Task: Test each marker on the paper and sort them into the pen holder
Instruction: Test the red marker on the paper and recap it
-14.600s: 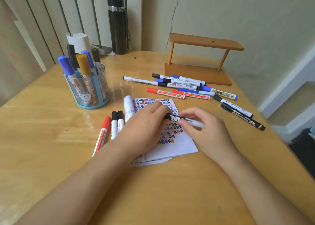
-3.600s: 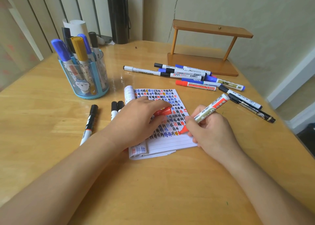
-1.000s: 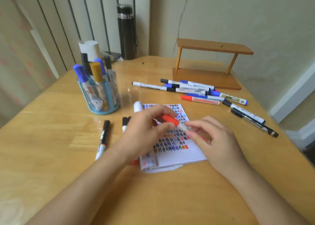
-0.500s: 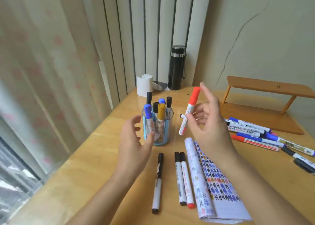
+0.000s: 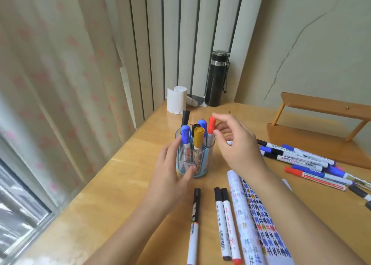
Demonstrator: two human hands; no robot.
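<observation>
Left hand (image 5: 170, 170) is cupping the clear blue-based plastic pen holder (image 5: 194, 156); right hand (image 5: 234, 144) is pinching the red-capped white marker (image 5: 210, 129) standing inside it.

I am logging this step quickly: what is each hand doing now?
Left hand: fingers around the pen holder.
Right hand: fingers pinch the red marker, which stands in the holder.

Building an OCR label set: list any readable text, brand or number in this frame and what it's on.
No text can be read here.
Loose markers by the notebook: printed barrel labels, too blurred.
Marker pile at right: labels and barcodes, too small.
Pen holder: a cartoon figure, no legible words.
Notebook: rows of coloured hash-like test marks, not words.
Black flask: no text visible.
</observation>
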